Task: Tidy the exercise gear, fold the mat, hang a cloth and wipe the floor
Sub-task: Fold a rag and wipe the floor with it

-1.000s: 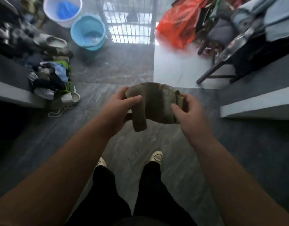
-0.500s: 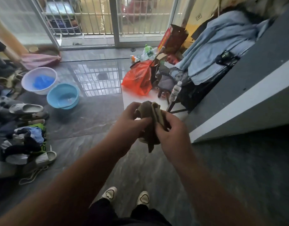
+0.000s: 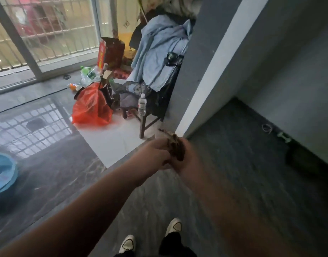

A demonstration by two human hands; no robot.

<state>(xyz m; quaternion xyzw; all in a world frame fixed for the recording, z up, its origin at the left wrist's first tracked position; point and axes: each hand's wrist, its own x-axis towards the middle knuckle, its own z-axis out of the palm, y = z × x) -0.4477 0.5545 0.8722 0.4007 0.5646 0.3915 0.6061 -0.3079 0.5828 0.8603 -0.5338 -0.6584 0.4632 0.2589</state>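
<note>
Nearest the camera, two white shoes (image 3: 173, 226) stand on the dark grey marbled floor (image 3: 242, 182). Above them both forearms reach forward and meet. The left hand (image 3: 155, 152) and right hand (image 3: 187, 160) are pressed together around a bunched brown-olive cloth (image 3: 176, 147), fingers closed on it. The cloth is wadded into a lump between the palms, its longer side running roughly away from the person, with a frayed end poking out toward the white wall edge (image 3: 211, 71); the blur hides finer detail. Left, a light blue plastic basin (image 3: 2, 173) sits at the frame edge. Farther off, an orange-red plastic bag (image 3: 90, 110) lies beside a dark wooden chair (image 3: 142, 123) draped with pale blue clothes (image 3: 159, 56).
</note>
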